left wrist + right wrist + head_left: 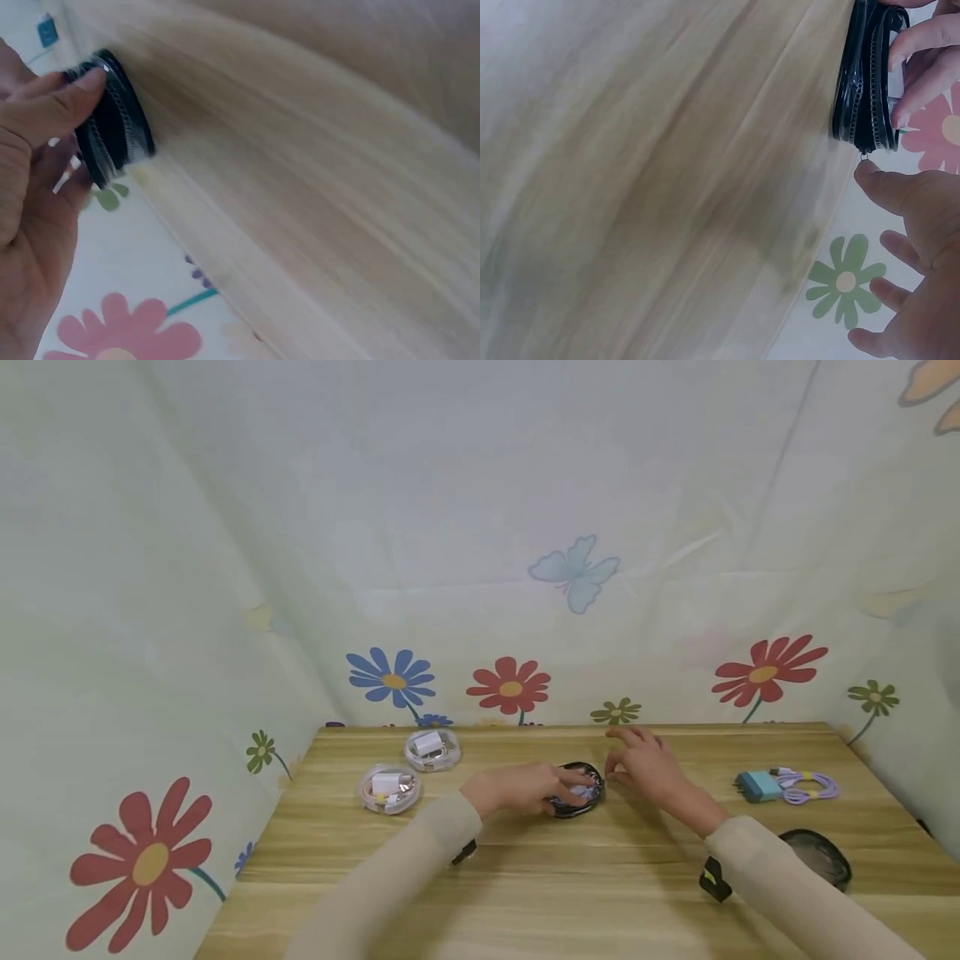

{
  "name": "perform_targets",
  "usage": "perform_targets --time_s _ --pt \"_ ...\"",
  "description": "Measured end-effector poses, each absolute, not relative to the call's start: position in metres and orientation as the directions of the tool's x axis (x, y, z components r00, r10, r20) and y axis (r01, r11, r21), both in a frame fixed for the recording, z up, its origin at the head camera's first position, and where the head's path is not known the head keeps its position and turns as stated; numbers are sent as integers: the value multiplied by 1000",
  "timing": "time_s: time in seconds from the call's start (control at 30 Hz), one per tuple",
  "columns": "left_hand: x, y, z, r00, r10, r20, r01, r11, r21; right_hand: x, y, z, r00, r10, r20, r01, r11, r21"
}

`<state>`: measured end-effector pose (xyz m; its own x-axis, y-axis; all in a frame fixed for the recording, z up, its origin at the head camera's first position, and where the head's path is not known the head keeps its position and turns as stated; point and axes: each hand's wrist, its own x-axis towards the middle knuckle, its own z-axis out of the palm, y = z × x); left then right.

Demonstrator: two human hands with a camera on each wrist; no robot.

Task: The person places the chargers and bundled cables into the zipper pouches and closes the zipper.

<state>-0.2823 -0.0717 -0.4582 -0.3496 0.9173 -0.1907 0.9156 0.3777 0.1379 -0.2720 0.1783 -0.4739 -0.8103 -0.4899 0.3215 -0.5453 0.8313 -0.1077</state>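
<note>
A small round zip pouch (pixel 112 127) with glossy black trim and clear panels is near the middle of the wooden table, partly covered by fingers. My left hand (pixel 517 787) holds it, thumb on its zipped side and fingers over the clear face. At the pouch's right edge, my right hand (pixel 651 770) pinches the small zipper pull (pixel 865 157); its other fingers are spread away from the pouch. The zipper's two rows of teeth stand apart in the right wrist view. Something pale shows through the clear side, but its kind is hidden.
Two clear round cases (pixel 432 750) with white chargers and cables stand at the left of the table (pixel 465 877). Rightward lie a teal charger (pixel 759 786) and a purple cable (pixel 821 787). Another black-trimmed pouch (pixel 821 856) sits by the right forearm. A flowered curtain (pixel 480 527) hangs behind.
</note>
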Motion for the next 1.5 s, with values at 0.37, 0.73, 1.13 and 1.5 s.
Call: perform_targets --time_s 0.37,0.73,1.13,1.5 --pt "-291 -74 -454 -315 923 -222 897 365 248 -276 171 -474 -794 -516 321 -560 826 -59" --pt "-290 -79 -451 -330 919 -215 918 366 155 -278 169 -470 -786 -526 325 -583 806 -105" --pt "-282 -114 -435 -736 677 -23 676 736 46 -238 174 -476 -798 -546 254 -596 778 -198" --pt "-232 -73 -459 -803 595 21 595 801 61 -220 159 -475 -836 -493 239 -546 790 -279"
